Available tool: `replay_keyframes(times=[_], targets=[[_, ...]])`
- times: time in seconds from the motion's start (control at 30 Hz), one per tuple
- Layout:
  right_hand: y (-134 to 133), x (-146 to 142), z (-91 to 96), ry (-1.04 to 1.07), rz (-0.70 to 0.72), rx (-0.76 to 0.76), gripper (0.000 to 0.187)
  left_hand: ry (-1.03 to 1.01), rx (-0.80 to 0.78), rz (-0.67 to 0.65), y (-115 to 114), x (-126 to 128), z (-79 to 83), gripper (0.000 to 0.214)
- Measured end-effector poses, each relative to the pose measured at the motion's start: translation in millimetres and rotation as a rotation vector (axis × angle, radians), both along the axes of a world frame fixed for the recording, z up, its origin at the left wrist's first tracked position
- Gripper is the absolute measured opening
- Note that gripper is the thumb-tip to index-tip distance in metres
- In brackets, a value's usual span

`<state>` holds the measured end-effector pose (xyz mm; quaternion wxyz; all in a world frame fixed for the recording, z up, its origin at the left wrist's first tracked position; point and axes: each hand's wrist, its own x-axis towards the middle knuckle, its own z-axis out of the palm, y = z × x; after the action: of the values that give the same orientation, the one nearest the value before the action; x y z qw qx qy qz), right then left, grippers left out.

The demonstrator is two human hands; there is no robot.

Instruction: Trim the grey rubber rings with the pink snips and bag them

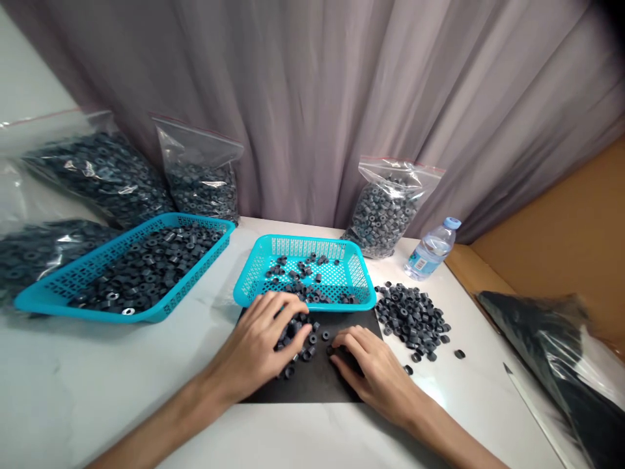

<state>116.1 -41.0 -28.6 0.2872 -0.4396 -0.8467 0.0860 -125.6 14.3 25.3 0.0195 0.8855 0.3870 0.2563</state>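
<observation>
My left hand arches over a loose heap of small dark grey rings on a black mat. Its thumb is apart from the fingers, and rings show in the gap; the palm side is hidden. On the mat's right side, my right hand has its fingers curled, with thumb and index tips close together at a single dark ring. Just beyond both hands stands a turquoise basket with scattered rings in it.
At the left, a larger turquoise basket holds many rings. A ring pile lies right of the mat. Clear bags of rings stand by the curtain, near a water bottle. A dark bag lies far right.
</observation>
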Motion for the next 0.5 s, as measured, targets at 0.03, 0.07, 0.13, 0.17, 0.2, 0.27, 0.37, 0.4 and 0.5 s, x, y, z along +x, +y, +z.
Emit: replay_keyframes(times=[0.03, 0.07, 0.13, 0.17, 0.2, 0.27, 0.37, 0.4, 0.5], targets=[[-0.6, 0.4, -0.3, 0.006, -0.003, -0.001, 0.006, 0.051, -0.028, 0.041, 12.9, -0.8, 9.3, 0.023], [-1.3, 0.7, -0.8, 0.013, -0.008, 0.001, 0.007, 0.139, -0.087, 0.088, 28.3, -1.3, 18.1, 0.027], [-2.8, 0.7, -1.8, 0.025, -0.018, 0.010, 0.008, 0.295, -0.216, 0.189, 62.9, -1.0, 32.6, 0.042], [-3.5, 0.4, -2.4, 0.029, -0.024, 0.023, 0.009, 0.320, -0.245, 0.225, 79.9, 0.1, 37.4, 0.055], [-4.0, -0.1, -2.9, 0.030, -0.027, 0.039, 0.009, 0.350, -0.284, 0.259, 95.2, 2.0, 40.4, 0.070], [-4.7, -1.4, -3.9, 0.024, -0.036, 0.076, 0.009, 0.408, -0.377, 0.312, 118.0, 8.2, 41.2, 0.092], [-6.0, -3.2, -6.1, 0.017, -0.046, 0.122, 0.009, 0.463, -0.459, 0.340, 131.4, 21.8, 33.4, 0.076], [-6.8, -3.3, -7.0, 0.019, -0.050, 0.132, 0.009, 0.470, -0.461, 0.340, 132.0, 26.2, 29.5, 0.065], [-9.4, -0.6, -6.9, 0.043, -0.052, 0.147, 0.009, 0.467, -0.424, 0.319, 131.8, 33.6, 18.5, 0.050]])
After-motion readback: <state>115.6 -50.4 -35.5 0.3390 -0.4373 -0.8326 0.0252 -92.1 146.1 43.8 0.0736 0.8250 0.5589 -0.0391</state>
